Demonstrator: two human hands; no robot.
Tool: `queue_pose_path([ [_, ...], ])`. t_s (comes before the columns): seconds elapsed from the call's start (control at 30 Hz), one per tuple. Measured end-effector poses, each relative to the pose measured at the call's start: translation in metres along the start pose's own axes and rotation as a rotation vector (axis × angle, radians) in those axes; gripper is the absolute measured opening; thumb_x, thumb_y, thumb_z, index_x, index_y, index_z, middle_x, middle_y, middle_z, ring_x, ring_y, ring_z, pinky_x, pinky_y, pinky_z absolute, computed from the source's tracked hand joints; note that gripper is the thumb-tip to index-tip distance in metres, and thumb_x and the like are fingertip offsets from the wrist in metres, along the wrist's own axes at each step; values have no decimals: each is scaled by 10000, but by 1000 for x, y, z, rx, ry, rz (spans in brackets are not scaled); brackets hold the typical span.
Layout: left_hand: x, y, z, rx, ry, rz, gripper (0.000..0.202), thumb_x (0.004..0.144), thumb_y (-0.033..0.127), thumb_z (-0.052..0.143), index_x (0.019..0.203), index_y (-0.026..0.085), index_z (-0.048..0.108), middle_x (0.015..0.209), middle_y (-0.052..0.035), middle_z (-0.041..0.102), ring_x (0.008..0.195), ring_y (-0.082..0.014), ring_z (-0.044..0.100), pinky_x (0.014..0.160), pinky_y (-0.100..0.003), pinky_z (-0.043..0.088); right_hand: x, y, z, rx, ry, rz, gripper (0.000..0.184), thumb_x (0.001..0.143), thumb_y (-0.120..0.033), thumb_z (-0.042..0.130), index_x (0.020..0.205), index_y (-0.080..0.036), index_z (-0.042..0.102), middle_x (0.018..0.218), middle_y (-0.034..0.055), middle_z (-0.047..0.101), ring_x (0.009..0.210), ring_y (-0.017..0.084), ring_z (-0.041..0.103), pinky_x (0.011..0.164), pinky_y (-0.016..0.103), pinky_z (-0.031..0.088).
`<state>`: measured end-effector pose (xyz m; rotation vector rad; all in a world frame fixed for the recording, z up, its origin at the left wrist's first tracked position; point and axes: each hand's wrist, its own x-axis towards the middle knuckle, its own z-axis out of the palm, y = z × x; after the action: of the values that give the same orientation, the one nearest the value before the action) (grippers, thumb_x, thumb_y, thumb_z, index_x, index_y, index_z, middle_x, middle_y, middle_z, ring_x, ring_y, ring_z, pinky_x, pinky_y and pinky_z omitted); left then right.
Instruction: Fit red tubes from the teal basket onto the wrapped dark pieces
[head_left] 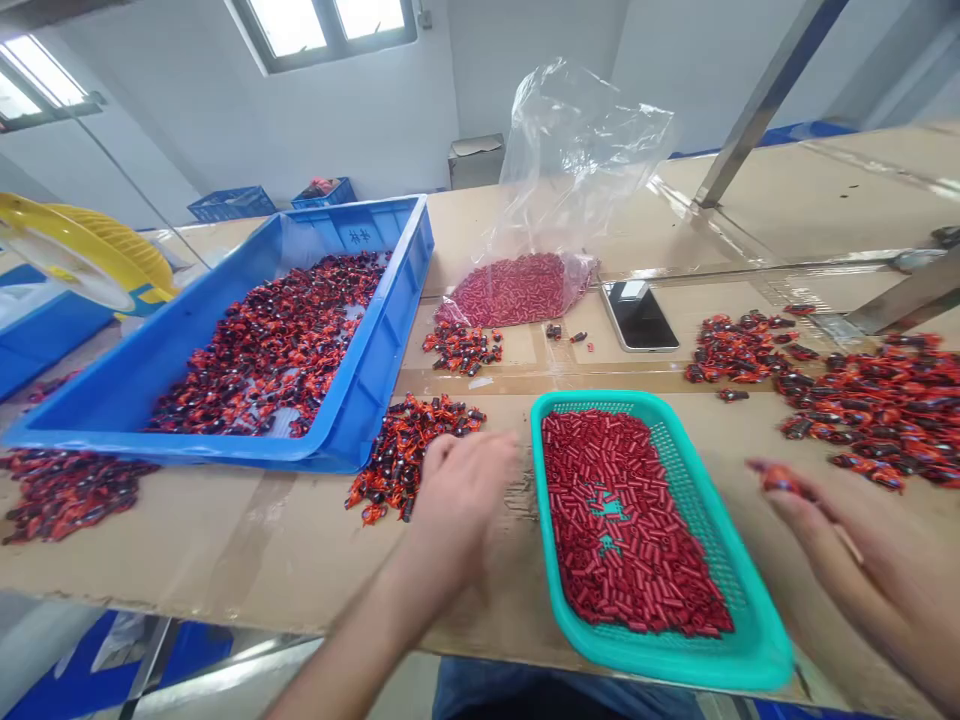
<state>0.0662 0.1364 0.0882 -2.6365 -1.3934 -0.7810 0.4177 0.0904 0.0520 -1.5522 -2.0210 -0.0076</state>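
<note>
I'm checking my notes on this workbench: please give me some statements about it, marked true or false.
The left hand is beside a heap of red-and-black wrapped pieces. True.
The right hand holds a red wrapped piece at its fingertips. True.
The teal plastic mesh basket holds wrapped pieces. False: it holds small red cylinders.
The black smartphone lies inside the blue plastic crate. False: it lies on the cardboard, outside the crate.

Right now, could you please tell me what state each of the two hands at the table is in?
Left hand: open, apparently empty.
Right hand: pinching a red-wrapped piece.
</note>
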Motion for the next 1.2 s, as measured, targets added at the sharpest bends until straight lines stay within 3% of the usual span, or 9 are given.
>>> queue_pose_path([
  [0.13, 7, -36, 28, 236, -90, 24, 261, 942, 127, 634, 1192, 200, 623, 1152, -13, 792, 1122, -180, 683, 949, -362, 354, 11, 85, -7, -474, 83, -12, 474, 1065, -549, 257, 865, -237, 553, 712, 119, 511, 630, 305, 480, 585, 420, 349],
  [0.23, 13, -39, 38, 228, -108, 60, 163, 944, 114, 615, 1061, 220, 654, 1037, 10, 791, 1024, -183, 693, 916, -374, 351, 17, 102, -8, -502, 145, -7, 503, 1057, -588, 302, 946, -210, 615, 722, 110, 474, 631, 272, 433, 595, 383, 299],
  [0.4, 13, -33, 30, 208, -30, 94, 118, 961, 101, 573, 972, 212, 611, 938, 30, 765, 887, -173, 685, 912, -382, 363, 32, 22, -8, -262, 104, -196, 201, 1103, -283, 391, 1188, -220, 561, 1038, 111, 671, 947, 261, 611, 845, 417, 488],
  [0.53, 3, -22, 12, -216, 168, -79, 83, 944, 271, 681, 1010, 235, 644, 951, 49, 769, 888, -86, 719, 848, -232, 516, 30, -49, 17, 6, -119, -416, 185, 1096, -214, 456, 1121, -186, 637, 1011, 51, 668, 952, 195, 581, 809, 334, 462],
  [0.67, -9, 6, -6, -861, 233, -405, 193, 817, 335, 840, 945, 263, 715, 946, 51, 804, 907, -82, 777, 832, -114, 620, 24, -61, 47, -89, -102, -444, 291, 1038, -89, 459, 848, -148, 671, 806, 64, 617, 786, 241, 521, 699, 381, 359],
  [0.77, -16, 30, -12, -1091, 240, -508, 208, 794, 270, 862, 853, 260, 663, 879, 67, 822, 799, -102, 793, 736, -128, 654, 28, -59, 46, -89, -126, -450, 308, 1038, -87, 448, 817, -152, 653, 790, 62, 598, 765, 240, 518, 694, 381, 366],
  [0.87, -20, 46, -12, -1016, 299, -432, 283, 838, 240, 817, 803, 249, 536, 898, 84, 824, 843, -90, 788, 770, -146, 650, 37, -69, 25, 47, -124, -421, 203, 1074, -202, 486, 953, -173, 647, 900, 50, 641, 850, 210, 562, 745, 351, 435],
  [1.03, -21, 53, -19, -581, 308, -77, 345, 925, 238, 713, 735, 220, 426, 954, 61, 827, 793, -42, 763, 901, -227, 554, 42, -105, -12, 603, -197, -249, 30, 1034, -213, 603, 1005, -211, 595, 898, 14, 626, 857, 110, 605, 739, 195, 517],
  [1.2, -25, 55, -23, -387, 279, 152, 332, 964, 79, 606, 670, 183, 494, 1015, -14, 827, 1004, -51, 755, 937, -225, 522, 38, -126, -18, 637, -188, -321, 85, 993, -181, 650, 978, -190, 568, 871, 27, 653, 833, 135, 598, 779, 246, 537],
])
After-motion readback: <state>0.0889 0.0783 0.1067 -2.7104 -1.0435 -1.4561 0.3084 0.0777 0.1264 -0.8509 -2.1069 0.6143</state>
